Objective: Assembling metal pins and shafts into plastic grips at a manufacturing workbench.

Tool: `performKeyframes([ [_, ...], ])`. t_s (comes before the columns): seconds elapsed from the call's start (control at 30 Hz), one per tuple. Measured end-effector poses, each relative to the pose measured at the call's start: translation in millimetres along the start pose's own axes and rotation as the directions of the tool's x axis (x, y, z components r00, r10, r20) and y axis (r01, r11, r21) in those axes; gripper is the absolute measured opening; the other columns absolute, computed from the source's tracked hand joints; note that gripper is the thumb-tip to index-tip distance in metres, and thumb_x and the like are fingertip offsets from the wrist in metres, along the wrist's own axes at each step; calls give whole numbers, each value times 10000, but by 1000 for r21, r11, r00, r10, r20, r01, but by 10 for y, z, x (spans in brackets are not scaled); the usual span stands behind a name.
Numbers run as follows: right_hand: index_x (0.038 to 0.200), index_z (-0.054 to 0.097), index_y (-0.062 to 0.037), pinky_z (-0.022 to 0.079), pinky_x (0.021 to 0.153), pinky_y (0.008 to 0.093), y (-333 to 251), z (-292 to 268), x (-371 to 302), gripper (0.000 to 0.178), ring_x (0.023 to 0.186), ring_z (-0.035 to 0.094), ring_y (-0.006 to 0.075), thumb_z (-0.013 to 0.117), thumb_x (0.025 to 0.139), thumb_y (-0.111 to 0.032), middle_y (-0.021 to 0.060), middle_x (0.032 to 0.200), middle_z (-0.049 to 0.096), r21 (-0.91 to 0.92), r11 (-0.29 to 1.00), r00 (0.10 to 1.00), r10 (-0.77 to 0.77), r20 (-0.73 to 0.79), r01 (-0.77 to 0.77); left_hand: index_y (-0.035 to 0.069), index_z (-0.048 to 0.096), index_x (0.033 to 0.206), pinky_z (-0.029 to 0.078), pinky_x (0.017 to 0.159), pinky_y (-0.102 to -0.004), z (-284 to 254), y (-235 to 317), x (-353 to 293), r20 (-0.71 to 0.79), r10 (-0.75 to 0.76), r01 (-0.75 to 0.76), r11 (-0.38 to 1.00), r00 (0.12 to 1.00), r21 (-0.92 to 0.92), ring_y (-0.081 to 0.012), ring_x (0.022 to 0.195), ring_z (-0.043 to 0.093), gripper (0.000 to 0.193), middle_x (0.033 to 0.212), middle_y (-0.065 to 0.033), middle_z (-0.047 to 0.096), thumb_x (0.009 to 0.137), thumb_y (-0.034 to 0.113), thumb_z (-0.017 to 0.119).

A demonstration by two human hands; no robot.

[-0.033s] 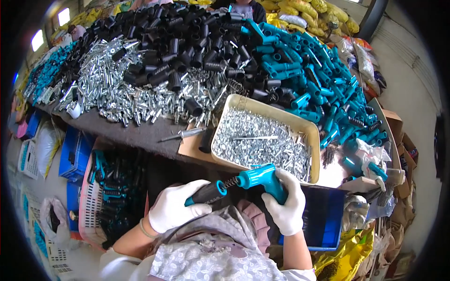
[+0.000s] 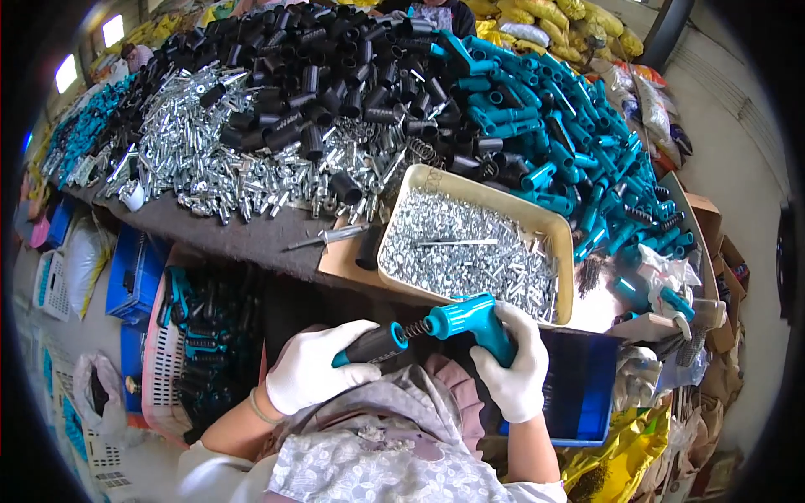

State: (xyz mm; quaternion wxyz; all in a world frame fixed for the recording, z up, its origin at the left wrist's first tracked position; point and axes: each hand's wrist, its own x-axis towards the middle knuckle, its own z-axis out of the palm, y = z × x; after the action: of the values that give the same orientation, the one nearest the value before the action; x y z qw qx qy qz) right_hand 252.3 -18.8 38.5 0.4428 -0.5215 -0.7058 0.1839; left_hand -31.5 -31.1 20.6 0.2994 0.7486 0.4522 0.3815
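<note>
White gloves cover both hands, which are held above my lap. My left hand [image 2: 320,369] is wrapped round a black cylindrical sleeve [image 2: 376,345] with teal at both ends. In my right hand [image 2: 517,369] is a teal pistol-shaped plastic handle [image 2: 470,318], its ribbed barrel pointing left. A dark coil spring [image 2: 413,329] bridges the short gap between sleeve and barrel. Just beyond the handle stands a cream tray [image 2: 563,277] full of small metal pins, with a thin metal rod [image 2: 457,243] lying on them.
Heaped on the table are shiny metal shafts [image 2: 193,142], black sleeves [image 2: 335,63] and teal handles [image 2: 579,159]. A pointed metal tool [image 2: 323,240] lies at its near edge. A pink basket [image 2: 159,377] of parts stands left, a blue crate [image 2: 591,402] right. Another person [image 2: 436,15] is across the table.
</note>
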Motion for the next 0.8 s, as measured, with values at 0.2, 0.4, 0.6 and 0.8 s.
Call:
performKeyframes([
  [0.2, 1114, 629, -7, 541, 866, 383, -41, -59, 36, 458, 991, 667, 360, 778, 681, -18, 192, 1175, 644, -163, 972, 985, -168, 33, 171, 88, 643, 1203, 559, 644, -369, -69, 10, -30, 16, 125, -125, 955, 992, 271, -296, 715, 689, 544, 834, -122, 691, 768, 366, 815],
  [0.4, 1263, 596, -28, 531, 899, 380, -141, -101, 99, 645, 1022, 664, 361, 844, 709, -244, 196, 1187, 642, 17, 979, 928, -199, 314, 204, 75, 644, 1212, 529, 583, -360, -220, -118, -106, 226, 86, -140, 961, 970, 238, -273, 702, 674, 552, 773, -113, 651, 788, 395, 795],
  [0.6, 1204, 654, -105, 525, 794, 342, -316, 16, 197, 465, 811, 661, 216, 792, 768, -187, 31, 878, 657, 165, 971, 669, -239, 704, 173, 36, 653, 1230, 495, 549, -311, -201, -285, -163, 400, 109, -69, 991, 910, -114, -218, 516, 591, 543, 716, -116, 667, 856, 412, 774],
  [0.8, 1113, 698, -224, 466, 908, 426, -290, 151, 235, 375, 848, 575, 178, 640, 742, -212, 11, 876, 577, 17, 326, 276, -827, 489, 945, -6, 530, 1392, 439, 453, -214, -322, -326, -59, 876, -178, 669, 716, 448, -197, -53, 513, 535, 625, 699, 8, 594, 930, 393, 666],
])
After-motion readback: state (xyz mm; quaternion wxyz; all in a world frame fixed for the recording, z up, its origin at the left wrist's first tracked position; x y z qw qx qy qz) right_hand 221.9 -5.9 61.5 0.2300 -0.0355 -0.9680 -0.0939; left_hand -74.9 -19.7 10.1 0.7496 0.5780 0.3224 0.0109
